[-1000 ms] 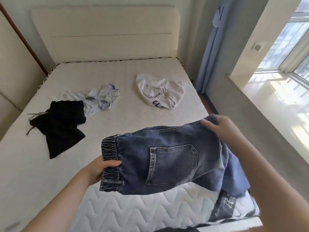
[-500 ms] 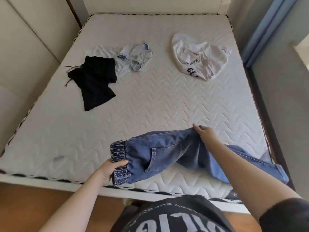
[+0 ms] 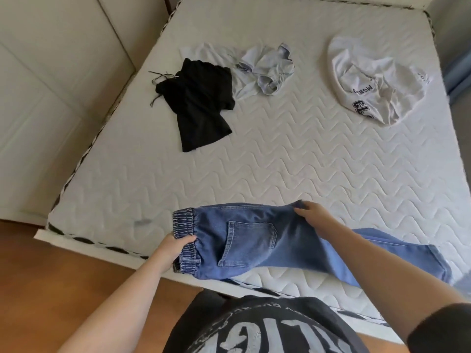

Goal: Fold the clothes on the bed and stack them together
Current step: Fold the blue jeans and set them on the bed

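Blue jeans (image 3: 257,240) with an elastic waistband lie along the near edge of the bed (image 3: 280,159), back pocket up, legs trailing to the right. My left hand (image 3: 173,248) grips the waistband at its left end. My right hand (image 3: 316,220) holds the far edge of the jeans near the seat. A black garment (image 3: 201,105) with drawstrings lies at the far left. A pale grey crumpled garment (image 3: 265,70) touches its right side. A white shirt (image 3: 374,80) with dark lettering lies bunched at the far right.
The quilted mattress is bare between the jeans and the far clothes. A padded wall panel (image 3: 51,85) runs along the bed's left side. Wooden floor (image 3: 63,271) shows at the near left. My dark printed shirt (image 3: 260,327) fills the bottom.
The jeans have come down from mid-air onto the mattress near its front edge, both hands still holding them. The camera has tilted down, so the headboard and window have left the view.
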### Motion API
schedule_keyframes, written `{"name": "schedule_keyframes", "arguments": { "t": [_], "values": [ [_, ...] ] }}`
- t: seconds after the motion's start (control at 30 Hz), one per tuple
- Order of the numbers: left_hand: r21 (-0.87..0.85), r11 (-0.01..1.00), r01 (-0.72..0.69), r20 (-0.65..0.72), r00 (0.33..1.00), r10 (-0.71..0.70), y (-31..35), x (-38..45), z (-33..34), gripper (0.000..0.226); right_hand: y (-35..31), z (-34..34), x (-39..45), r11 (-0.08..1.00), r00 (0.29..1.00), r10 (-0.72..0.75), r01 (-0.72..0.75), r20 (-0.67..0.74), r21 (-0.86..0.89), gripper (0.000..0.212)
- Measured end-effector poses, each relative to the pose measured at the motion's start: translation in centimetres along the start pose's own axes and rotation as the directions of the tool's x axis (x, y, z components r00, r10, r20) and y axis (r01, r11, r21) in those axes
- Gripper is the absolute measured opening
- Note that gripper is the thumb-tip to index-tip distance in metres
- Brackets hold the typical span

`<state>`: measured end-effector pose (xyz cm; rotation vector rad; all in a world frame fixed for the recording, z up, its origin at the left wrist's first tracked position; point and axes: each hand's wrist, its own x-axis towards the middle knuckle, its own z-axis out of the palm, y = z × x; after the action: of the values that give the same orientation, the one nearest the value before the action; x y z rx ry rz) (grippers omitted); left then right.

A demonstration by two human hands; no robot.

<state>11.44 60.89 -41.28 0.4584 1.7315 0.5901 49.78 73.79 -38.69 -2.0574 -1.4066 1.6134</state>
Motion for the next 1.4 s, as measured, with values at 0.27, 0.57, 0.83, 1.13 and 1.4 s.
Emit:
{"name": "schedule_keyframes", "arguments": {
  "t": [0.27,0.57,0.83,1.13,1.4],
  "values": [
    [0.163,0.987,-0.009,-0.027,1.0,0.014,1.6,6.9,-13.9,0.026,-9.3,12.5,6.0,0.998,0.998,-0.056,0.056,0.003,-0.005,0.028],
    [0.494,0.86,-0.128,-0.218,0.939,0.265,5.2,12.4,-18.1,0.049,-13.4,18.0,9.4,0.998,0.997,-0.07,0.07,-0.031,-0.001,0.028],
    [0.639,0.738,-0.218,-0.051,0.945,0.323,5.4,12.5,-13.1,0.05,-10.5,16.8,9.0,0.997,0.998,0.029,-0.025,0.052,-0.071,0.059],
    [0.766,0.422,-0.485,0.38,0.871,0.31,4.7,10.8,0.8,0.048,-0.1,11.6,4.9,0.976,0.993,0.103,-0.111,-0.051,-0.185,0.045],
    [0.733,0.22,-0.644,0.593,0.763,0.256,4.0,8.7,15.5,0.048,12.4,3.8,0.5,0.943,0.938,0.311,-0.284,-0.155,0.174,0.054]
  ]
}}
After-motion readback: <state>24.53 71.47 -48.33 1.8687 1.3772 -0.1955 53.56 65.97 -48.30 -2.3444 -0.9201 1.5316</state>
